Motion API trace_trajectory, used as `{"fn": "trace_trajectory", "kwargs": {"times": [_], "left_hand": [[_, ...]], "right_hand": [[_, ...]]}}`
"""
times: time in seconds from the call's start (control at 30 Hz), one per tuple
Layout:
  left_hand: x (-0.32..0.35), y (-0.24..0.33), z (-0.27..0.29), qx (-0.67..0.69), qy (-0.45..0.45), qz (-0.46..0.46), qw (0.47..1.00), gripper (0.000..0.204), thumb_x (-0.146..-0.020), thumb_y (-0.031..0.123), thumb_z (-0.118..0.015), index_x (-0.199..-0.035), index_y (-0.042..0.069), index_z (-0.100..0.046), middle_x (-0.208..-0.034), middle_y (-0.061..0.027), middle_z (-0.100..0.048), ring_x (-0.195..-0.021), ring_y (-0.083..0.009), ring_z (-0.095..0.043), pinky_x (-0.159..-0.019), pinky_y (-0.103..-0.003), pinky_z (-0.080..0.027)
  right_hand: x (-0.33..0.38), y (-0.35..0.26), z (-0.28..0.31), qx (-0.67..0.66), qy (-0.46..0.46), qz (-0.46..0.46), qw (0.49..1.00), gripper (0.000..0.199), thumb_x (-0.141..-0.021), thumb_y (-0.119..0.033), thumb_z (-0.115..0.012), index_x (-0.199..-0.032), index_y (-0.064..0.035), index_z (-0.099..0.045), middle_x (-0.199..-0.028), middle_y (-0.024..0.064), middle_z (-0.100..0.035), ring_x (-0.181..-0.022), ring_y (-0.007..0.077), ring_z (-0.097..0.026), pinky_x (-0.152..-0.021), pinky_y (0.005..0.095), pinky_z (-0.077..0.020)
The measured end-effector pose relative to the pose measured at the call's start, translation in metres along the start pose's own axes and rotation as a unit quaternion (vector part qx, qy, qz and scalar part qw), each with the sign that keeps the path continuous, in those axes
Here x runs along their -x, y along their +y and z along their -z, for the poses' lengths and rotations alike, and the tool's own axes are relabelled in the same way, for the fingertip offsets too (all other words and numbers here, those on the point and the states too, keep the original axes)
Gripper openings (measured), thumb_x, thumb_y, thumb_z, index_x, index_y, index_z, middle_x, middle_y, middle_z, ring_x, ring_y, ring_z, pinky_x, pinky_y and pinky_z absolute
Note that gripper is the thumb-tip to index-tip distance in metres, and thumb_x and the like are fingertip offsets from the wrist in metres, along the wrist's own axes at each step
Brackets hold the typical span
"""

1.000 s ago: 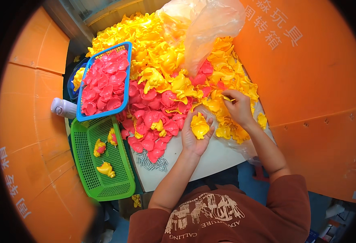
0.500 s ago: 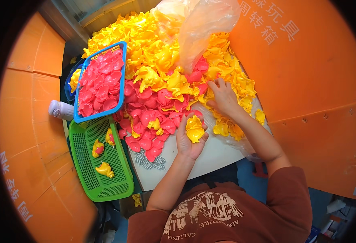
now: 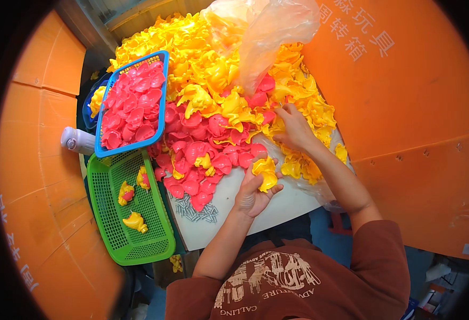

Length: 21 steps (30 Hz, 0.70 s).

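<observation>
"Over the white tabletop (image 3: 293,202), what does the person's left hand (image 3: 252,197) hold?"

"A curved yellow piece (image 3: 265,174), like a shell. It sits between the thumb and the fingers, with the palm turned up; one finger stretches out past the piece, and others are partly hidden behind it."

"And the right hand (image 3: 295,129)?"

"It reaches over the right-hand part of the yellow heap (image 3: 208,69). The fingers are bent and point into the heap; whether they pinch anything, one cannot tell."

"What lies around them?"

"Red cup-shaped pieces (image 3: 194,152) are piled to the left of both hands, with small metal screws (image 3: 198,210) at their near edge. A clear plastic bag (image 3: 277,26) lies on the yellow heap. Farther left stands a green basket (image 3: 169,237) holding three yellow figures (image 3: 135,222), two of them showing red. Just beyond it, a blue-rimmed basket (image 3: 164,88) carries more red pieces, with a pale bottle (image 3: 80,141) beside it."
</observation>
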<state>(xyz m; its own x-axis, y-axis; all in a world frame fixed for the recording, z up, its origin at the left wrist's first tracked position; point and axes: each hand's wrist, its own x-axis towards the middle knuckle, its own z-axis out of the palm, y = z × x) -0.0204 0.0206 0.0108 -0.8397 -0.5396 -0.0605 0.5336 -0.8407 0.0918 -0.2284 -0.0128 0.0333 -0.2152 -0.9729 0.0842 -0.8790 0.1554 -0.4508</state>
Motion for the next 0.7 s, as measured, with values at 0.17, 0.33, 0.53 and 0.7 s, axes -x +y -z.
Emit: {"fn": "trace_trajectory", "kwargs": {"times": [0.17, 0.33, 0.53, 0.7], "left_hand": [[-0.001, 0.006, -0.008, -0.130, 0.104, -0.050, 0.985, 0.046, -0.089, 0.013, -0.056, -0.131, 0.021, -0.038, -0.116, -0.0093, -0.053, -0.090, -0.0227, -0.059, -0.069, -0.039, -0.054], [-0.003, 0.005, -0.005, -0.096, 0.167, -0.056, 0.980, 0.037, -0.091, 0.021, -0.052, -0.127, 0.020, -0.041, -0.106, -0.0073, -0.058, -0.085, -0.0221, -0.061, -0.066, -0.038, -0.054], [-0.008, 0.004, 0.002, -0.076, 0.172, -0.045, 0.981, 0.033, -0.092, 0.027, -0.051, -0.123, 0.019, -0.044, -0.104, -0.0063, -0.059, -0.087, -0.0222, -0.062, -0.067, -0.038, -0.053], [-0.012, 0.006, -0.005, -0.086, 0.204, -0.063, 0.973, 0.034, -0.092, 0.033, -0.051, -0.122, 0.019, -0.046, -0.104, -0.0060, -0.059, -0.091, -0.0222, -0.061, -0.070, -0.040, -0.053]], "right_hand": [[0.003, -0.003, -0.001, 0.052, -0.004, 0.000, 0.999, 0.056, -0.064, -0.008, -0.073, -0.116, -0.0098, -0.052, -0.121, 0.0166, -0.044, -0.103, 0.0363, -0.052, -0.085, 0.0427, -0.0466], [-0.002, 0.006, -0.003, 0.049, 0.013, 0.042, 0.998, 0.046, -0.064, -0.005, -0.069, -0.108, -0.0074, -0.057, -0.116, 0.0133, -0.053, -0.100, 0.0354, -0.054, -0.082, 0.0425, -0.0481], [-0.009, 0.023, 0.006, -0.055, -0.010, 0.032, 0.998, 0.029, -0.067, 0.000, -0.065, -0.096, -0.0025, -0.062, -0.097, 0.0138, -0.064, -0.094, 0.0285, -0.061, -0.082, 0.0349, -0.0482], [0.011, 0.003, 0.045, -0.196, 0.075, 0.025, 0.977, 0.028, -0.070, 0.001, -0.067, -0.097, -0.0004, -0.062, -0.101, 0.0133, -0.063, -0.098, 0.0217, -0.060, -0.085, 0.0297, -0.0461]]}}
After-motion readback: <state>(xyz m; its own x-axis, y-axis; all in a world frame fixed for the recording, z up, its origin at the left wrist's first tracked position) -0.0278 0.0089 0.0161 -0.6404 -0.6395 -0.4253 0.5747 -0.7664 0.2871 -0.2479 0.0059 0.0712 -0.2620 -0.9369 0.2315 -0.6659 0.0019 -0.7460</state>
